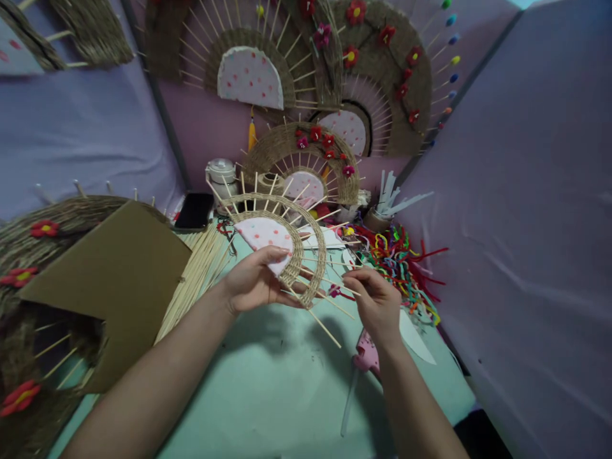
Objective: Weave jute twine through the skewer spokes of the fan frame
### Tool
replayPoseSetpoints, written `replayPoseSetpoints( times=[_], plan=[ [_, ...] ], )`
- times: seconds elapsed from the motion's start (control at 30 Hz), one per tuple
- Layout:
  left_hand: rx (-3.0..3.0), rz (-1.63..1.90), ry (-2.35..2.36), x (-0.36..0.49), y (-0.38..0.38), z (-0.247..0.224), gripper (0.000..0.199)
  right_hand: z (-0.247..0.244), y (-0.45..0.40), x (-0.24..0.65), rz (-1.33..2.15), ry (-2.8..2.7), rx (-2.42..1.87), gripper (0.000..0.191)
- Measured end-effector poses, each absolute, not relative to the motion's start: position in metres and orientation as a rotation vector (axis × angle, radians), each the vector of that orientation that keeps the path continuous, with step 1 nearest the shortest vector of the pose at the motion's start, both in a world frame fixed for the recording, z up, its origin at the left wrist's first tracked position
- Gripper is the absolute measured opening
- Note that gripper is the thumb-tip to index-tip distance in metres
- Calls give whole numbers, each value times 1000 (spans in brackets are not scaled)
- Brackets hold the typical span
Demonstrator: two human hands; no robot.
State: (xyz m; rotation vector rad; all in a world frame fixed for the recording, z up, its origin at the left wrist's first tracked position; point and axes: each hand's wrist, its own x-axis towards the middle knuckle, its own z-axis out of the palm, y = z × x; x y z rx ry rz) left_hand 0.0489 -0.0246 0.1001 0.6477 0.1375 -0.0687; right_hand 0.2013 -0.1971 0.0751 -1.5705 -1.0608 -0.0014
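My left hand [253,280] grips a half-round fan [296,255] by its lower edge, the thumb lying on its white centre patch with pink dots. Thin wooden sticks fan outward from the centre, and two bands of twine are woven across them. Beside the stick ends at the fan's right, my right hand [377,303] is closed in a pinch. Whatever lies between those fingertips is too thin to make out. Below the right hand is a pink glue gun [367,354], partly covered by the wrist, with a clear glue stick [350,401] protruding from it.
Loose wooden sticks [196,271] lie left, beside brown cardboard [138,287] over a large woven piece. Behind are a dark phone [194,210], a lidded jar [222,172] and finished fans [306,150]. Colourful pipe cleaners [396,258] heap at right, near white strips [388,194].
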Motion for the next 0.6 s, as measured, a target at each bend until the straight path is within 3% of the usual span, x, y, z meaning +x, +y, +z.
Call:
replayPoseSetpoints(
  times=[0.23, 0.6],
  plan=[
    [562, -89, 149, 54, -34, 99, 34, 66, -182, 181, 112, -808, -1485, 13],
    [524, -102, -19, 57, -28, 90, 44, 57, -179, 186, 245, -840, -1474, 19]
  ],
)
